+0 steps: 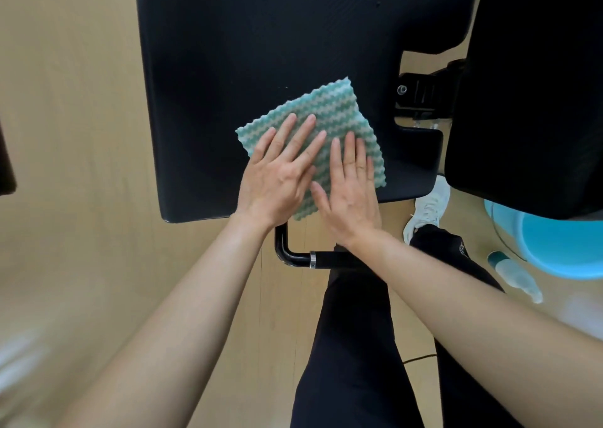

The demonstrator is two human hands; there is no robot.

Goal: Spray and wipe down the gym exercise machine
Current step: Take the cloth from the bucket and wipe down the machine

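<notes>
Both hands lie flat on a cloth (315,106), fingers straight and a little spread, pinching nothing. The left hand (277,179) covers the cloth's lower left part, and the right hand (350,192) lies just beside it on the lower right, its thumb close to the left hand's little finger. The cloth is green and white with a wavy weave. It lies spread, turned at a slant, on the near right part of a black pad (244,52) of the machine, with its lower corner at the pad's near edge.

A second black pad (528,85) fills the upper right, with a black bracket (421,94) between the two pads. Below the first pad's near edge a bent black handle (293,258) with a chrome ring runs to the right under the right wrist.

On the tan floor (65,134) at the right a spray bottle (515,277) lies on its side, just beside a blue bucket (561,248). A white shoe (427,209) and a leg (352,346) in black show below the arms
</notes>
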